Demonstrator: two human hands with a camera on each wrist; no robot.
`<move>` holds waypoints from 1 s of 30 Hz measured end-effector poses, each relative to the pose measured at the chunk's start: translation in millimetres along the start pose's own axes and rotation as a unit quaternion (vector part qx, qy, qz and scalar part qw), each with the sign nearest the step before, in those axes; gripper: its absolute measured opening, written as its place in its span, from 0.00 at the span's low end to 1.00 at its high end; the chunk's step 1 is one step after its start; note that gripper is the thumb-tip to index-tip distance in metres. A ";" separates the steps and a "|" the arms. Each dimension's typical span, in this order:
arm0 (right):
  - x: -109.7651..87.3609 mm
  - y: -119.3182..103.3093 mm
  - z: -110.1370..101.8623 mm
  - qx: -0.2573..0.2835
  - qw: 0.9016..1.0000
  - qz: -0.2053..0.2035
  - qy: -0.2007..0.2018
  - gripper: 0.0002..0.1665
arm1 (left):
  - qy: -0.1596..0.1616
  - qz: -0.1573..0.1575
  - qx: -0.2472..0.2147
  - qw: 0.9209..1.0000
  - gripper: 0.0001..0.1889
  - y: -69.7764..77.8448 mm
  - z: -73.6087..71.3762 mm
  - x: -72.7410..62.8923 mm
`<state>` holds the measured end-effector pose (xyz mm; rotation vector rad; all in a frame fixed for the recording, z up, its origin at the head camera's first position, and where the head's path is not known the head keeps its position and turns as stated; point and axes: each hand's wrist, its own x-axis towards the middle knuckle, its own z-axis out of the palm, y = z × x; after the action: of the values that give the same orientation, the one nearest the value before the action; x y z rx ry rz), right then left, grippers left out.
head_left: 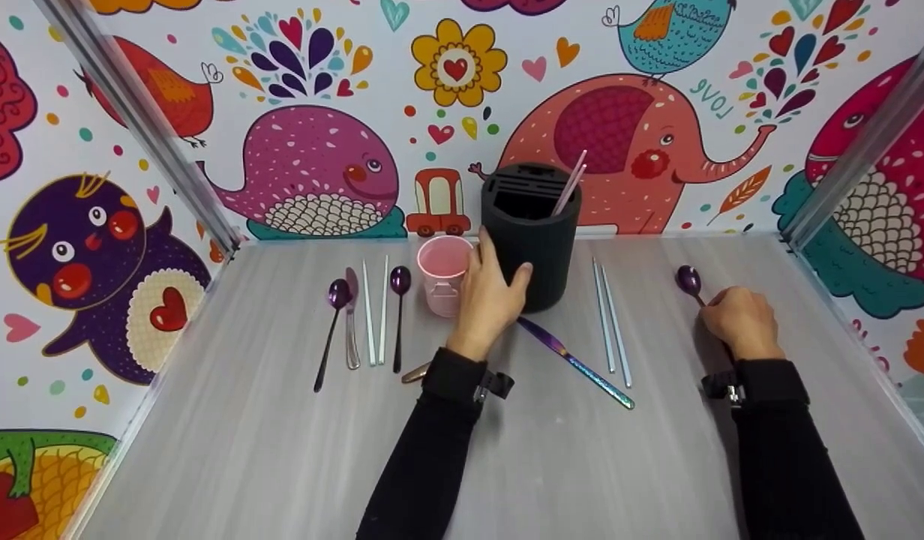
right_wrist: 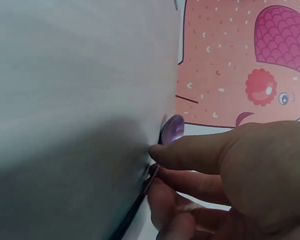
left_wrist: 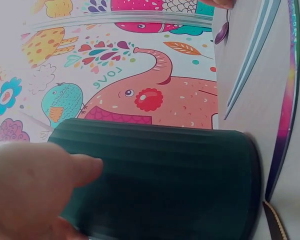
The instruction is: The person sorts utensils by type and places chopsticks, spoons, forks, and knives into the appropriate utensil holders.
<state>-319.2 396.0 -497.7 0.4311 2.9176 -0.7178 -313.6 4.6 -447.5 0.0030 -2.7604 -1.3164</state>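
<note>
A black cutlery holder (head_left: 532, 247) with a slotted top stands near the back wall, two pink chopsticks (head_left: 571, 182) poking up from it. My left hand (head_left: 492, 296) grips its front left side; in the left wrist view the thumb (left_wrist: 87, 169) lies along the dark wall of the holder (left_wrist: 175, 185). Over on the right, my right hand (head_left: 741, 324) pinches the handle of a purple spoon lying low at the table, its bowl (head_left: 688, 278) toward the back. The right wrist view shows fingertips at the thin handle, with the purple spoon bowl (right_wrist: 173, 128) just beyond.
Beside the holder stands a pink cup (head_left: 441, 281). Left of it lie two dark spoons (head_left: 399, 322), a knife (head_left: 352, 322) and pale chopsticks (head_left: 369, 315). A rainbow knife (head_left: 578, 365) and light-blue chopsticks (head_left: 610, 322) lie between my arms. A bronze handle end (head_left: 415, 373) shows by my left wrist.
</note>
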 end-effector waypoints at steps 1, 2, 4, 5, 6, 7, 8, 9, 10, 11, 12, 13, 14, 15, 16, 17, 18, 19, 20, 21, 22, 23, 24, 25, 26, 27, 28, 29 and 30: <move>0.2 -0.2 -0.1 -0.001 1.000 0.000 -0.003 0.24 | 0.000 -0.001 0.002 1.000 0.50 0.0 0.0 0.0; 0.5 -1.1 -0.2 0.000 1.000 0.002 -0.009 0.24 | -0.001 -0.002 0.002 1.000 0.50 0.2 0.0 0.0; 1.3 -4.0 -0.7 0.000 1.000 0.004 -0.024 0.24 | -0.002 -0.006 0.004 1.000 0.50 0.6 -0.3 0.1; 1.5 -5.8 -0.9 0.000 1.000 0.004 -0.031 0.24 | -0.004 -0.008 0.005 1.000 0.50 0.6 -0.2 0.2; 1.6 -7.7 -1.3 0.001 0.999 0.003 -0.039 0.24 | -0.005 -0.009 0.005 1.000 0.50 0.8 -0.2 0.2; 1.7 -9.8 -1.6 0.003 0.999 0.003 -0.046 0.24 | -0.006 -0.010 0.006 1.000 0.50 0.9 -0.2 0.3; 1.7 -11.8 -1.9 0.006 0.999 0.000 -0.053 0.23 | -0.006 -0.010 0.007 1.000 0.50 1.0 -0.4 0.2; 1.4 -13.9 -2.3 0.009 0.998 -0.002 -0.060 0.22 | -0.005 -0.009 0.008 1.000 0.50 1.0 -0.5 0.1; 1.1 -16.0 -2.4 0.014 0.998 -0.006 -0.065 0.21 | -0.004 -0.008 0.008 1.000 0.50 0.9 -0.7 -0.1; 0.7 -17.9 -2.3 0.021 0.997 -0.007 -0.071 0.21 | -0.002 -0.005 0.008 1.000 0.50 0.8 -0.9 -0.3; 0.1 -19.5 -2.1 0.029 0.997 -0.011 -0.077 0.21 | 0.000 -0.002 0.006 1.000 0.50 0.6 -0.9 -0.5; -0.6 -21.4 -2.0 0.036 0.996 -0.015 -0.084 0.21 | 0.001 0.001 0.006 1.000 0.50 0.3 -1.0 -0.8; -1.5 -23.3 -1.9 0.042 0.995 -0.018 -0.090 0.22 | 0.002 0.003 0.005 1.000 0.50 0.1 -1.1 -1.2; -2.6 -25.3 -1.8 0.049 0.994 -0.018 -0.098 0.24 | 0.004 0.006 0.003 1.000 0.49 -0.2 -1.2 -1.3; -3.3 -26.9 -1.6 0.054 0.993 -0.019 -0.106 0.25 | 0.004 0.008 0.003 1.000 0.49 -0.4 -1.0 -1.5; -4.1 -28.4 -1.5 0.060 0.991 -0.017 -0.114 0.27 | 0.005 0.010 0.002 1.000 0.49 -0.6 -0.8 -1.6; -4.9 -29.9 -1.5 0.063 0.991 -0.016 -0.121 0.28 | 0.005 0.011 0.002 1.000 0.49 -0.8 -0.6 -1.6; -5.4 -31.4 -1.5 0.065 0.990 -0.014 -0.128 0.29 | 0.005 0.011 0.003 1.000 0.49 -0.7 -0.5 -1.7; -5.9 -32.8 -1.5 0.068 0.989 -0.015 -0.131 0.29 | 0.006 0.012 0.003 1.000 0.49 -0.8 -0.3 -1.7; -6.5 -34.1 -1.4 0.073 0.988 -0.016 -0.135 0.29 | 0.006 0.012 0.004 1.000 0.49 -0.8 -0.1 -1.5; -6.9 -35.3 -1.3 0.077 0.988 -0.019 -0.136 0.29 | 0.007 0.011 0.005 1.000 0.49 -0.7 0.0 -1.5; -7.4 -36.7 -1.1 0.083 0.987 -0.023 -0.135 0.29 | 0.007 0.011 0.005 1.000 0.49 -0.8 0.2 -1.4; -7.8 -38.2 -0.7 0.089 0.987 -0.028 -0.134 0.28 | 0.007 0.011 0.005 1.000 0.50 -0.7 0.2 -1.4; -8.2 -40.0 -0.2 0.096 0.986 -0.033 -0.132 0.28 | 0.008 0.010 0.005 1.000 0.50 -0.7 0.3 -1.3; -8.7 -42.0 0.4 0.104 0.985 -0.039 -0.130 0.27 | 0.008 0.009 0.005 1.000 0.50 -0.6 0.3 -1.3; -8.7 -43.8 1.1 0.112 0.985 -0.043 -0.127 0.27 | 0.007 0.007 0.004 1.000 0.50 -0.5 0.2 -1.4; -8.7 -46.0 1.8 0.118 0.984 -0.050 -0.122 0.26 | 0.007 0.006 0.004 1.000 0.49 -0.5 0.2 -1.4; -8.7 -48.2 2.8 0.123 0.984 -0.057 -0.114 0.26 | 0.007 0.005 0.004 1.000 0.49 -0.4 0.2 -1.4; -8.6 -50.4 3.8 0.130 0.984 -0.063 -0.106 0.25 | 0.006 0.003 0.003 1.000 0.49 -0.3 0.2 -1.3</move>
<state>-325.8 349.3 -477.6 0.1776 2.6784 -1.0966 -312.3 4.6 -447.8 0.0021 -2.7527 -1.3020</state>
